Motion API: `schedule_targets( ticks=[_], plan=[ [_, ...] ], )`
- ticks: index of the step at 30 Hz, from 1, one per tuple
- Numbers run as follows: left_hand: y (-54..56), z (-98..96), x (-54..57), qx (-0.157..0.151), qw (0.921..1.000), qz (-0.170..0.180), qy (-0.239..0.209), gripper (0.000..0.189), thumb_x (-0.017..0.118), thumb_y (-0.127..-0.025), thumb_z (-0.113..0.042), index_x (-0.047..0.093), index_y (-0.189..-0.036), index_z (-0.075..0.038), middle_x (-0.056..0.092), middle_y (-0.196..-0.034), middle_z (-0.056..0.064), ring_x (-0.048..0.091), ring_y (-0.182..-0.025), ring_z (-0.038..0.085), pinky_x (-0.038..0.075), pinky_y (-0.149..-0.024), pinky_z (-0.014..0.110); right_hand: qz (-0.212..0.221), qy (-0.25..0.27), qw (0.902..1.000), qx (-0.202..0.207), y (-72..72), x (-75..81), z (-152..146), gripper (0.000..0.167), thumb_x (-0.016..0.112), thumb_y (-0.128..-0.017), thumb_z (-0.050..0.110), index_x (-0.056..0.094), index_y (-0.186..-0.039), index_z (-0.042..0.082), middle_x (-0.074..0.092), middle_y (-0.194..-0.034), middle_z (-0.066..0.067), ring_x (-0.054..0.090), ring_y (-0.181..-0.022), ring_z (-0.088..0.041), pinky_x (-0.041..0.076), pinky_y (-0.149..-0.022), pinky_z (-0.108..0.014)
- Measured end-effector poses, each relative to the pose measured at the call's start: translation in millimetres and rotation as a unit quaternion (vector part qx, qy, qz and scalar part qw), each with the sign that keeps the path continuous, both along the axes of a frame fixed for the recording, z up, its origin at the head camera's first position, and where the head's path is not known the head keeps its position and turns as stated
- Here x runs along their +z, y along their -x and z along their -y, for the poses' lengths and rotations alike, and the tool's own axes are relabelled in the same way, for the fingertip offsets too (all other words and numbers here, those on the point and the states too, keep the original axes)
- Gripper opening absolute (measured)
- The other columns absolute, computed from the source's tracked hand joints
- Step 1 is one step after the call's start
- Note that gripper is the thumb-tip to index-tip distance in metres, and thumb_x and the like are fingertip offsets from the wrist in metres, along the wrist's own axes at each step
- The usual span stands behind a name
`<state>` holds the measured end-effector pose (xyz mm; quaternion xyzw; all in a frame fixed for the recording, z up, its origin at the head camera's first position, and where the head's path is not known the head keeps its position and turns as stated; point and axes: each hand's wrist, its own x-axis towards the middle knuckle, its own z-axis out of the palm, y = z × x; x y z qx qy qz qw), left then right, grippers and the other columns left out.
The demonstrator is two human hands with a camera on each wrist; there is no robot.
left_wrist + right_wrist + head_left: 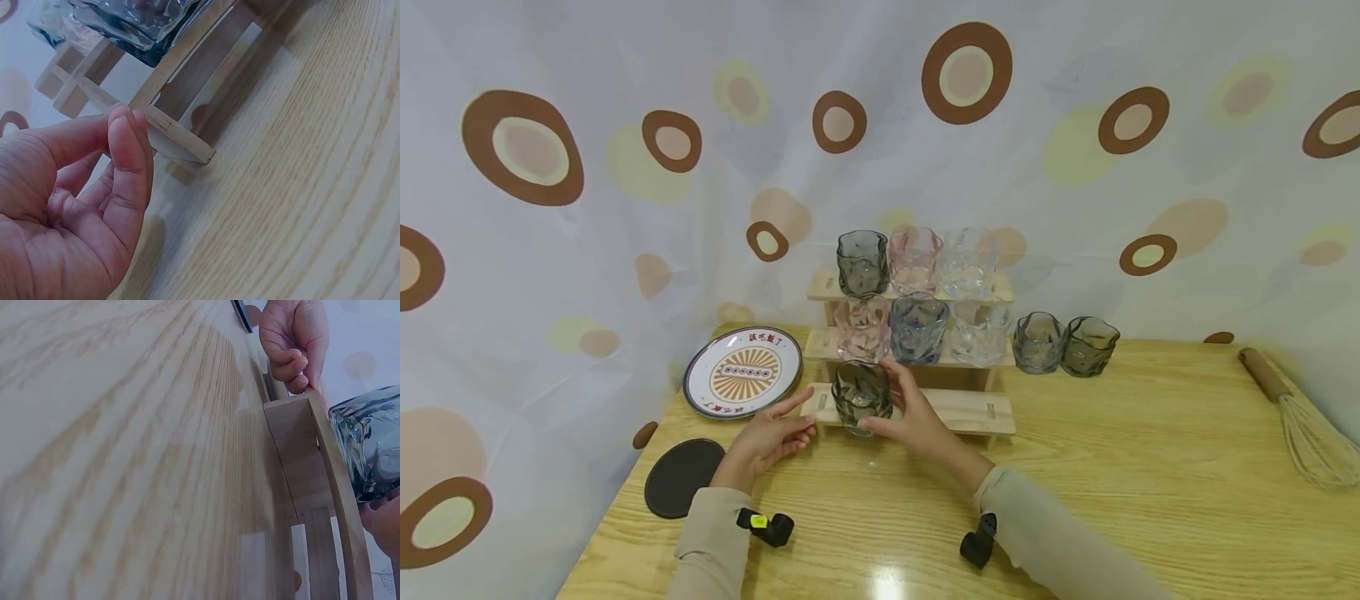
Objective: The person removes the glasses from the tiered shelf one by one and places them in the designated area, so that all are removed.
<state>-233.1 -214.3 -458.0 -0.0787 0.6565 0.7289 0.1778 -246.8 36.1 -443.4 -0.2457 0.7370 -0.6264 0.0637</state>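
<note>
Right hand (pixel 919 421) grips dark glass (pixel 861 390) between thumb and fingers, on left of bottom step (pixel 951 407) of wooden rack (pixel 822 288). Left hand (pixel 772 435) pinches step's left end. Six glasses (pixel 919 329) on upper steps; two gray glasses (pixel 1037 343) beside rack. Plate (pixel 745 372), black disc (pixel 681 482) left; whisk (pixel 1270 382) far right.

In the head view, some fingers of the right hand (pixel 921 421) are hidden behind the dark glass (pixel 859 396), by which the wooden stand (pixel 955 408) is partly covered. The whisk (pixel 1287 402) is cut off by the right edge; the yellow label (pixel 759 521), lower left, is too small to be read. The left hand (pixel 75 206) is cropped by the left wrist view's left edge.
</note>
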Motion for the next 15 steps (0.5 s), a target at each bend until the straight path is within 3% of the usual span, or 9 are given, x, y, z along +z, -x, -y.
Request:
schedule_targets(
  ticks=[8,15],
  plan=[
    [1.0,-0.1,-0.3,0.002,1.0000,-0.001,0.001,0.058,0.060,-0.092,-0.006,0.039,-0.146,-0.016,0.065,-0.074,0.002,0.057,-0.059,0.007,0.050,-0.056,0.018,-0.007,0.012,0.9996,-0.023,0.2,-3.6,8,0.089,0.077,-0.080,0.017,0.020,-0.149,0.010,0.030,-0.147,-0.018,0.026,-0.138,-0.032,0.020,-0.111,-0.055],
    [1.4,0.1,-1.5,0.003,1.0000,-0.001,0.001,0.059,0.060,-0.092,-0.006,0.039,-0.146,-0.016,0.065,-0.074,0.002,0.057,-0.059,0.007,0.050,-0.056,0.018,-0.021,0.018,0.9989,-0.038,0.3,-6.9,11,0.081,0.073,-0.084,0.020,0.022,-0.147,0.008,0.028,-0.149,-0.019,0.022,-0.139,-0.034,0.018,-0.111,-0.056]
  ],
)
